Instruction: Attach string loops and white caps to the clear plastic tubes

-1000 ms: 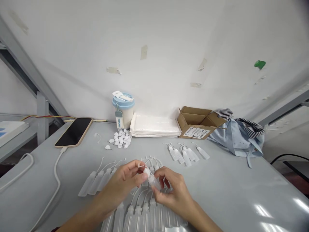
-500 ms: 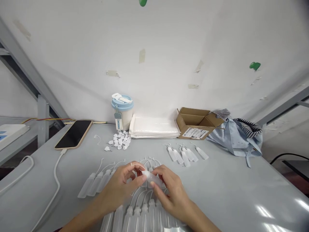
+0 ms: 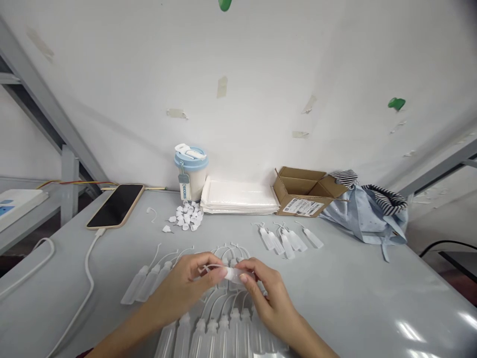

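Note:
Between my two hands is a small translucent bottle [image 3: 235, 275] lying nearly level. My left hand [image 3: 190, 283] pinches its white neck, where a thin curved tube points left. My right hand [image 3: 269, 293] has thumb and fingers closed around the bottle's body. Beneath and in front of my hands lie rows of similar bottles with curved tubes [image 3: 222, 335], partly covered by the hands. More of these bottles [image 3: 139, 284] rest beside my left forearm. Several smaller bottles [image 3: 288, 241] lie farther back on the right.
White caps [image 3: 188, 216] are piled by a blue-lidded cup [image 3: 194, 174]. Along the wall stand white packets [image 3: 240, 196], an open cardboard box [image 3: 303, 194] and a light blue cloth bag [image 3: 361, 214]. A phone [image 3: 115, 206] with a white cable [image 3: 89, 278] lies left.
The held bottle has turned closer to level, and its tube now points left from my left fingers. My left fingers have closed further over the neck.

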`<action>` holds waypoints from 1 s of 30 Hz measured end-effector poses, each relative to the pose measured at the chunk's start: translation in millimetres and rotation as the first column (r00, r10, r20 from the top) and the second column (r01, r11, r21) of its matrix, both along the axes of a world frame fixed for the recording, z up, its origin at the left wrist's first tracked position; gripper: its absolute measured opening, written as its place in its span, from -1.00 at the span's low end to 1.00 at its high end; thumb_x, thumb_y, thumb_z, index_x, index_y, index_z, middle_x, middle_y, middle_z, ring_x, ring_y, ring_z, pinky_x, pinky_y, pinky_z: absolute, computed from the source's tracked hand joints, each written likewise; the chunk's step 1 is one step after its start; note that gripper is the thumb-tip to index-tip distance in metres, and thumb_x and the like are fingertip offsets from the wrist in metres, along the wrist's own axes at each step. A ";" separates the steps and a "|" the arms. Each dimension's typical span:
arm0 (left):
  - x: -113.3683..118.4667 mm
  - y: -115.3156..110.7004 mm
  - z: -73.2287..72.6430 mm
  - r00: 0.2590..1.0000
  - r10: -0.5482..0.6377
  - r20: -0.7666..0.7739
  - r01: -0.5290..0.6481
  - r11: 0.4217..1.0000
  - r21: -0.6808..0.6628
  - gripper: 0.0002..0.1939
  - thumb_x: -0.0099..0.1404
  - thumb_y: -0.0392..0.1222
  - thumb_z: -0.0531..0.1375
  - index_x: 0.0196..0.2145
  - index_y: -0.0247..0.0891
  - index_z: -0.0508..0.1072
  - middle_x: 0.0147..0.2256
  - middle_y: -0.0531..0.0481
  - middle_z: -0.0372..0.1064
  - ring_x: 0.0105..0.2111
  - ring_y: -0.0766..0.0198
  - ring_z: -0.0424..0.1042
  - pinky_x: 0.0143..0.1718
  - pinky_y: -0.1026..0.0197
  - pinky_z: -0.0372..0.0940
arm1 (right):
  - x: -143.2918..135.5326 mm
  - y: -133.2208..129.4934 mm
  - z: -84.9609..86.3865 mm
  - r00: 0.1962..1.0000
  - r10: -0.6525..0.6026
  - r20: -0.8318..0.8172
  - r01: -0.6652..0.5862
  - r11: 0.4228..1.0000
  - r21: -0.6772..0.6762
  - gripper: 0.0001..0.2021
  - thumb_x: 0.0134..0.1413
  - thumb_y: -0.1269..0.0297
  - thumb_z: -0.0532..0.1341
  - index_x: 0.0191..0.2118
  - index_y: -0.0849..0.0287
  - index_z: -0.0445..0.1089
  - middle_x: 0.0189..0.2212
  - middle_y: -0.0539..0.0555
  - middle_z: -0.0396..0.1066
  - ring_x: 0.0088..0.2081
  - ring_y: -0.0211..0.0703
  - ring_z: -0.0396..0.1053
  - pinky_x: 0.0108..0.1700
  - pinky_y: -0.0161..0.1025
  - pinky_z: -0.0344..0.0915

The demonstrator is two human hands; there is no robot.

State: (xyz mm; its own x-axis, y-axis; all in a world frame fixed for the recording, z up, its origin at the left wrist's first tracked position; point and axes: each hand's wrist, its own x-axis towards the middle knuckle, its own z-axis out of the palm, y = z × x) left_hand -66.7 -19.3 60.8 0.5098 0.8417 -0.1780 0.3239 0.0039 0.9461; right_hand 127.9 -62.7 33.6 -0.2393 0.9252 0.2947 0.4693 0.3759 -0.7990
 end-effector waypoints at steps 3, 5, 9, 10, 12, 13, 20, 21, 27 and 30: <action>1.4 -0.2 -6.8 1.000 0.001 -0.004 -0.001 0.999 -0.046 -0.61 0.29 0.07 0.06 -0.52 -0.26 0.39 -0.53 0.08 0.30 -0.54 0.33 0.24 -0.51 0.32 0.15 | 0.1 1.1 -4.4 0.996 0.001 0.086 -0.017 0.982 0.190 -0.84 0.25 0.38 0.02 -0.12 0.17 0.29 -0.40 0.07 0.37 -0.42 -0.20 0.29 -0.42 -0.30 0.25; 1.7 -0.4 -11.4 1.000 -0.011 0.018 0.012 0.998 -0.063 -0.61 0.29 0.06 0.06 -0.54 -0.27 0.37 -0.56 0.09 0.29 -0.56 0.34 0.25 -0.53 0.33 0.15 | 0.6 2.0 -7.1 0.989 0.002 0.150 -0.049 0.948 0.314 -0.82 0.24 0.44 0.02 -0.08 0.18 0.26 -0.37 0.10 0.38 -0.39 -0.17 0.29 -0.38 -0.26 0.28; 2.3 -2.4 -14.9 0.997 -0.037 0.066 0.044 0.993 -0.107 -0.74 0.25 -0.02 0.12 -0.44 -0.25 0.41 -0.57 0.12 0.25 -0.55 0.33 0.26 -0.49 0.31 0.21 | 1.1 2.6 -8.8 0.982 -0.001 0.189 -0.078 0.909 0.410 -0.79 0.24 0.48 -0.01 -0.05 0.19 0.23 -0.35 0.14 0.39 -0.36 -0.14 0.28 -0.37 -0.23 0.30; 2.5 -3.3 -14.8 0.996 -0.042 0.075 0.050 0.993 -0.106 -0.77 0.23 -0.04 0.13 -0.41 -0.25 0.42 -0.58 0.12 0.24 -0.54 0.32 0.27 -0.47 0.30 0.23 | 1.0 2.3 -8.5 0.986 0.005 0.166 -0.070 0.918 0.391 -0.79 0.25 0.47 -0.01 -0.06 0.18 0.24 -0.36 0.13 0.38 -0.37 -0.15 0.29 -0.37 -0.25 0.30; 3.2 -4.9 -13.8 0.996 -0.041 0.074 0.044 0.998 -0.048 -0.82 0.20 -0.08 0.16 -0.40 -0.25 0.42 -0.57 0.12 0.24 -0.51 0.31 0.27 -0.43 0.28 0.25 | 0.6 1.4 -7.6 0.995 0.012 0.103 -0.043 0.951 0.306 -0.81 0.26 0.45 -0.03 -0.10 0.17 0.27 -0.40 0.08 0.37 -0.41 -0.19 0.30 -0.40 -0.29 0.30; 3.6 -5.7 -13.0 0.998 -0.037 0.060 0.037 0.999 0.005 -0.84 0.19 -0.10 0.16 -0.40 -0.24 0.43 -0.56 0.10 0.26 -0.50 0.30 0.27 -0.41 0.27 0.26 | 0.4 1.0 -7.0 0.997 0.011 0.076 -0.030 0.967 0.253 -0.81 0.27 0.43 -0.03 -0.13 0.17 0.29 -0.42 0.06 0.37 -0.44 -0.22 0.31 -0.42 -0.31 0.29; 4.1 -6.1 -8.9 0.998 -0.046 0.052 0.048 0.998 -0.048 -0.74 0.26 -0.01 0.12 -0.39 -0.25 0.45 -0.54 0.07 0.35 -0.51 0.29 0.33 -0.43 0.28 0.28 | 0.4 0.9 -6.4 1.000 -0.013 0.020 0.008 0.973 0.231 -0.84 0.23 0.43 0.04 -0.13 0.14 0.30 -0.40 0.05 0.39 -0.44 -0.24 0.33 -0.42 -0.34 0.31; 3.8 -5.8 -10.0 0.995 -0.067 0.072 0.073 0.993 -0.098 -0.70 0.28 0.01 0.10 -0.42 -0.26 0.44 -0.55 0.07 0.35 -0.54 0.31 0.33 -0.46 0.29 0.27 | 0.2 1.0 -6.7 1.000 0.001 0.016 -0.005 0.962 0.272 -0.83 0.22 0.45 0.05 -0.12 0.14 0.28 -0.36 0.07 0.40 -0.39 -0.22 0.35 -0.38 -0.32 0.33; 3.2 -5.2 -17.5 0.976 -0.156 0.151 0.196 0.933 -0.303 -0.60 0.28 0.08 0.08 -0.53 -0.28 0.35 -0.66 0.09 0.32 -0.65 0.32 0.34 -0.58 0.32 0.21 | -2.1 1.2 -6.7 0.999 0.040 -0.016 -0.032 0.936 0.350 -0.82 0.21 0.49 0.05 -0.13 0.14 0.28 -0.36 0.10 0.39 -0.32 -0.17 0.37 -0.31 -0.27 0.37; 4.5 -6.6 -15.2 0.975 -0.147 0.168 0.188 0.947 -0.260 -0.63 0.29 0.04 0.07 -0.54 -0.26 0.32 -0.67 0.11 0.30 -0.67 0.34 0.30 -0.58 0.31 0.21 | -2.1 1.3 -6.7 1.000 0.019 -0.018 -0.012 0.941 0.338 -0.84 0.21 0.47 0.03 -0.16 0.15 0.28 -0.40 0.08 0.37 -0.39 -0.20 0.35 -0.38 -0.31 0.33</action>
State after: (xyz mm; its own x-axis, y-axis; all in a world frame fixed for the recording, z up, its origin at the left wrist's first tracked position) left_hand -62.2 -25.9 45.6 0.6765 0.6714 -0.3026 0.2022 0.2258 0.9530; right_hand 125.8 -61.4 27.0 -0.2432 0.7664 0.5945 0.4456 0.6327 -0.6334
